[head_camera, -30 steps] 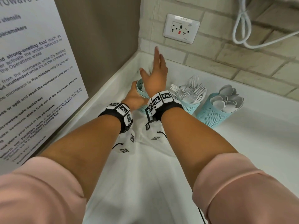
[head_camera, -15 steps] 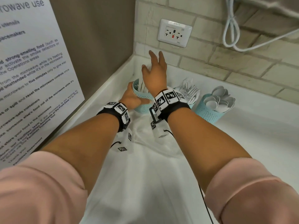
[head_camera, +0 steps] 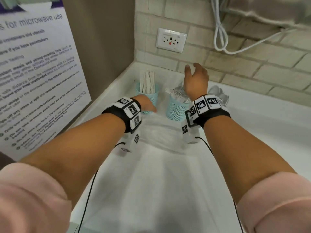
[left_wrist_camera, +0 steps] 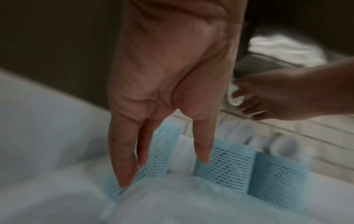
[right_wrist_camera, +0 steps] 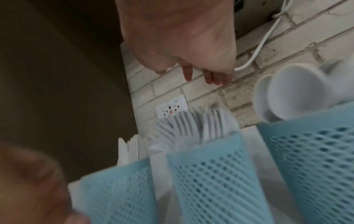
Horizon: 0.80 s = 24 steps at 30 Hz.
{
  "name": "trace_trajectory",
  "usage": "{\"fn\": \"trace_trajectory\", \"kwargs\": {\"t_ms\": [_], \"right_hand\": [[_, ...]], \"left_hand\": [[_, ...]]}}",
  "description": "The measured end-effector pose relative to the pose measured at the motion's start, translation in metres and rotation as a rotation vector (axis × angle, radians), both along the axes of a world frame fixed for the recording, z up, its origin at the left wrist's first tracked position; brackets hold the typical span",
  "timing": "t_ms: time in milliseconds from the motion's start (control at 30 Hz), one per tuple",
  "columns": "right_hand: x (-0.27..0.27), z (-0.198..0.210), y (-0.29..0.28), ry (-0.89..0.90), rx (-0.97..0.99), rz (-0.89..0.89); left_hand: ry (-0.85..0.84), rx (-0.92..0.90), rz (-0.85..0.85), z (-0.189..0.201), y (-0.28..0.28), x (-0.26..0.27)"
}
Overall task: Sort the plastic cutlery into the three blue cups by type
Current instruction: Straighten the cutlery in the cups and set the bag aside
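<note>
Your right hand [head_camera: 196, 81] has left the knife cup [head_camera: 148, 100], fingers loose (empty); left hand [head_camera: 148, 106] beside it, fingers straight. Sorting looks done.

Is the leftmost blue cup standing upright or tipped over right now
Upright. The leftmost blue cup stands on its base on the counter, knives sticking straight up from its mouth, with the left hand beside it.
</note>
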State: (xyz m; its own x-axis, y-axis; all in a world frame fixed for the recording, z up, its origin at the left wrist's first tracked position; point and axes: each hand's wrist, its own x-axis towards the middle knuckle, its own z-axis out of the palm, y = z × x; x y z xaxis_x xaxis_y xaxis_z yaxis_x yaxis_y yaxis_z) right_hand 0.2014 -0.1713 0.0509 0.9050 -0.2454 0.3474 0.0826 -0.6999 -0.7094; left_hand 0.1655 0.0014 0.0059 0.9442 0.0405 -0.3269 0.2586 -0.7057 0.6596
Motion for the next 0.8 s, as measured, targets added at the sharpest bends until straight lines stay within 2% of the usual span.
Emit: {"fn": "trace_trajectory", "kwargs": {"t_ms": [100, 167, 300, 533, 600, 633, 700, 800], "right_hand": [[-0.015, -0.021, -0.002, 0.009, -0.050, 0.022], [-0.022, -0.033, -0.003, -0.027, -0.101, 0.051], [-0.027, -0.046, -0.004, -0.010, -0.203, 0.085], [-0.019, -0.048, -0.005, 0.092, -0.185, 0.155], [-0.015, -0.046, -0.005, 0.118, -0.206, 0.168], [-0.013, -0.047, -0.005, 0.129, -0.230, 0.169], [-0.008, -0.047, -0.005, 0.148, -0.284, 0.178], [0.004, -0.042, -0.012, 0.189, -0.281, 0.179]], "left_hand": [[-0.072, 0.120, -0.138, 0.014, -0.025, -0.012], [-0.133, 0.048, -0.173, 0.013, -0.042, -0.015], [-0.230, -0.185, -0.083, -0.004, -0.070, -0.007], [-0.206, -0.397, -0.001, -0.040, -0.089, 0.018], [-0.276, -0.358, -0.072, -0.036, -0.088, 0.018], [-0.299, -0.438, -0.084, -0.035, -0.092, 0.019], [-0.293, -0.749, 0.035, -0.034, -0.092, 0.024], [-0.277, -0.548, 0.043, -0.043, -0.093, 0.028]]}}
